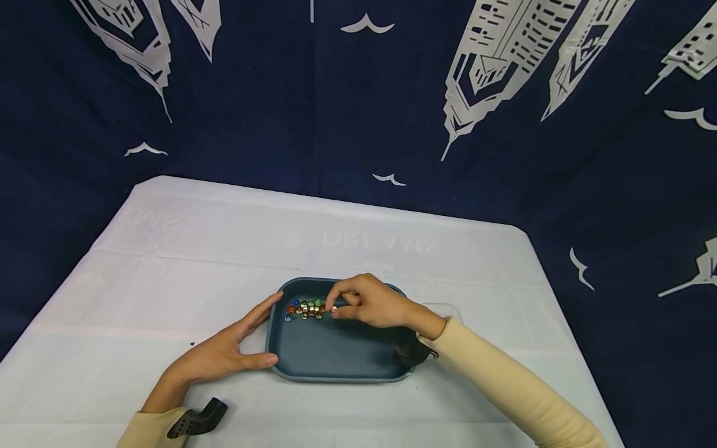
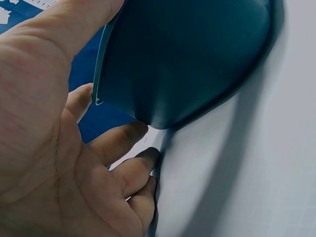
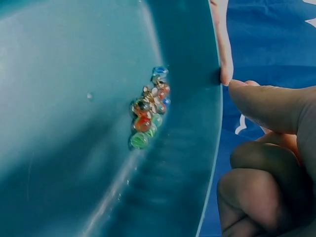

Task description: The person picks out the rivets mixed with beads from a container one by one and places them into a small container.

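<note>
A dark teal tray (image 1: 342,361) lies on the white-covered table. Marbles (image 3: 140,123) in green, red and blue are bunched with small gold-coloured pieces (image 1: 305,309) near its far left inside. My left hand (image 1: 215,354) spans the tray's left end, thumb and fingers spread and resting against the rim. Above the tray reaches my right hand (image 1: 372,303), thumb and index finger closed around a small shiny gold-coloured piece (image 1: 334,309) beside the cluster. That piece is mostly covered by the fingertips and its exact kind cannot be told. The right hand's other fingers are curled in.
Partly behind the right wrist, a clear plastic container (image 1: 450,309) touches the tray's right side. A black device (image 1: 198,420) is strapped at the left wrist. Dark blue cloth (image 1: 313,124) with white skyline prints hangs behind the table (image 1: 196,280).
</note>
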`<state>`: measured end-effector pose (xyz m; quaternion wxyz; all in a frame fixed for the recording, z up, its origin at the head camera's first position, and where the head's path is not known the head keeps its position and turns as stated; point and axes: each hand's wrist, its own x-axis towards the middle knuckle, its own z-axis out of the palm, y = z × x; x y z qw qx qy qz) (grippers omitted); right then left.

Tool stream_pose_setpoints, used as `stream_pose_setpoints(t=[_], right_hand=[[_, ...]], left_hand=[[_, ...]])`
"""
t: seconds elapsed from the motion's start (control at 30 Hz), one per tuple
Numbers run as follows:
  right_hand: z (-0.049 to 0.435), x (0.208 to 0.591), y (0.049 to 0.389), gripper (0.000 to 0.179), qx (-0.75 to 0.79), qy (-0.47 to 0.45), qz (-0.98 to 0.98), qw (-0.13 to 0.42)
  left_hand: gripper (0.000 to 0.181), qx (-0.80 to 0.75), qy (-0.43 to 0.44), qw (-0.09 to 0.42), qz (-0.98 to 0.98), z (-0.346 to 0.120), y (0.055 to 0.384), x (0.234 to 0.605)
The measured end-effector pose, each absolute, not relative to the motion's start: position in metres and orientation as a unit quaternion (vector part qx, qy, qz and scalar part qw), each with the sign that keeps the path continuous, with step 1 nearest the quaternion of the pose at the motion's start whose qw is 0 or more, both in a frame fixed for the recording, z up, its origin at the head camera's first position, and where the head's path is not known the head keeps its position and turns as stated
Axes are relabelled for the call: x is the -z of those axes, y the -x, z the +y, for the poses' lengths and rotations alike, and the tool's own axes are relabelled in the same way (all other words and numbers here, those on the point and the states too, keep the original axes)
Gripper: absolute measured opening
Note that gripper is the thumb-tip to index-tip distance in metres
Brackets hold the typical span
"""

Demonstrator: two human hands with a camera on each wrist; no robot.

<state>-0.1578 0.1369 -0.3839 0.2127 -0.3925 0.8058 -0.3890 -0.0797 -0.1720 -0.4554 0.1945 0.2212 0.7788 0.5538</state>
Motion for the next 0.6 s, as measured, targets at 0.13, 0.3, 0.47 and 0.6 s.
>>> stream_pose_setpoints(t=[0.13,0.3,0.47,0.6], right_hand=[[0.146,0.380,0.158,0.011,0.394,0.380,0.810,0.210],[0.160,0.377,0.159,0.011,0.398,0.364,0.819,0.198],[0.174,0.373,0.158,0.011,0.407,0.348,0.824,0.186],[0.189,0.370,0.153,0.011,0.412,0.328,0.830,0.182]], left_hand=[[0.098,-0.553,-0.220,0.194,0.780,-0.173,0.079,0.455],[0.098,-0.550,-0.218,0.194,0.782,-0.173,0.079,0.454],[0.097,-0.551,-0.217,0.194,0.782,-0.173,0.079,0.454],[0.097,-0.548,-0.220,0.193,0.784,-0.173,0.079,0.453]])
